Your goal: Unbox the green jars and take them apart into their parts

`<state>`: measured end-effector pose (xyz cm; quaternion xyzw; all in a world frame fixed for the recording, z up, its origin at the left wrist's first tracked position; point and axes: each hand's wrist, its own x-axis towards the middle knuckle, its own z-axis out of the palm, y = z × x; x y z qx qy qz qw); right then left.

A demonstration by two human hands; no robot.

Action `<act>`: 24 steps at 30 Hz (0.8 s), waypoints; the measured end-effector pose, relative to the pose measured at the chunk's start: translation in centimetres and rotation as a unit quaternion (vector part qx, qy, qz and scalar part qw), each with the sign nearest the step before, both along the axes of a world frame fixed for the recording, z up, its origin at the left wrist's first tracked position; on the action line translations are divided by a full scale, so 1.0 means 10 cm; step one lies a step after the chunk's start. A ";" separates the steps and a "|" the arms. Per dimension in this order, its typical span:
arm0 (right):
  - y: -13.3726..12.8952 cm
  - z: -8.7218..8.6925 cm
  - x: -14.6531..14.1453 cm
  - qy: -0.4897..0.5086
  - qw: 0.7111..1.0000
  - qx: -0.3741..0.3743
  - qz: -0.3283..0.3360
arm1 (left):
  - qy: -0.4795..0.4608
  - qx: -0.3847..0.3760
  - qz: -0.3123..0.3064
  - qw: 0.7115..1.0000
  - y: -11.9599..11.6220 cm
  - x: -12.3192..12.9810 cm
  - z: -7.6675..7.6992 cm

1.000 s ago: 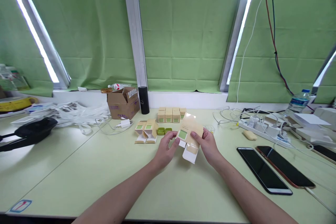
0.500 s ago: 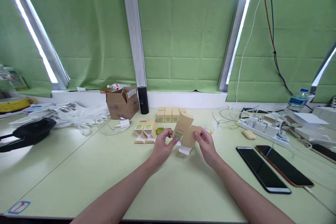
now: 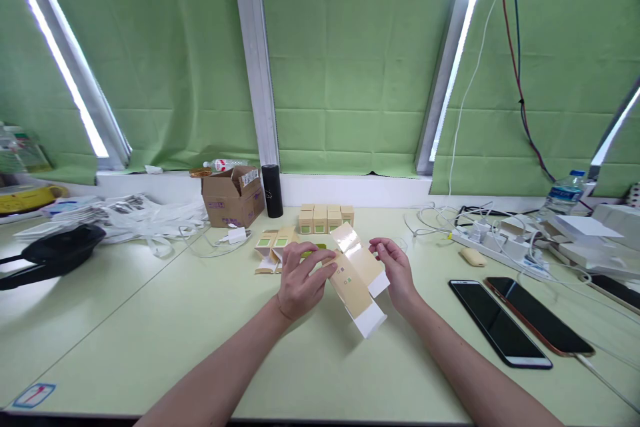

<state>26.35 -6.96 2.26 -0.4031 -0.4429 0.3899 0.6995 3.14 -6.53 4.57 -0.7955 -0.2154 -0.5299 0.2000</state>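
Observation:
A partly unfolded small cardboard box [image 3: 353,283], tan outside with white flaps, hangs tilted above the table. My left hand [image 3: 303,280] is closed on its upper left edge, thumb and fingers pinching the card. Just beside the right-hand panel is my right hand [image 3: 395,273], its fingers loosely bent and thumb apart, with nothing visible between them. Two similar opened boxes [image 3: 275,243] with green labels stand behind my left hand. A small green item [image 3: 316,249] lies behind the held card, mostly covered.
Several small closed boxes [image 3: 320,219] stand in a row at the back. A brown carton [image 3: 233,197] and a black cylinder [image 3: 273,191] are left of them. Two phones [image 3: 500,323] lie at right, near a power strip [image 3: 505,253] with tangled cables. White straps [image 3: 140,217] pile up at left.
The cardboard box has been turned over and swung lower right, its printed panel now showing. My left hand has shifted its grip over the top edge; my right hand has let go of the flap.

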 end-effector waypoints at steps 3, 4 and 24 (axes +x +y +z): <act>0.02 -0.01 0.01 -0.015 1.000 -0.005 -0.003 | 0.010 -0.079 0.000 0.997 0.00 -0.04 -0.05; 0.02 -0.02 0.02 -0.019 1.000 -0.007 -0.002 | 0.006 -0.093 -0.003 0.996 0.00 -0.04 -0.06; 0.11 -0.13 0.08 -0.040 0.999 -0.009 -0.010 | -0.134 -0.559 0.170 0.800 -0.17 -1.06 0.29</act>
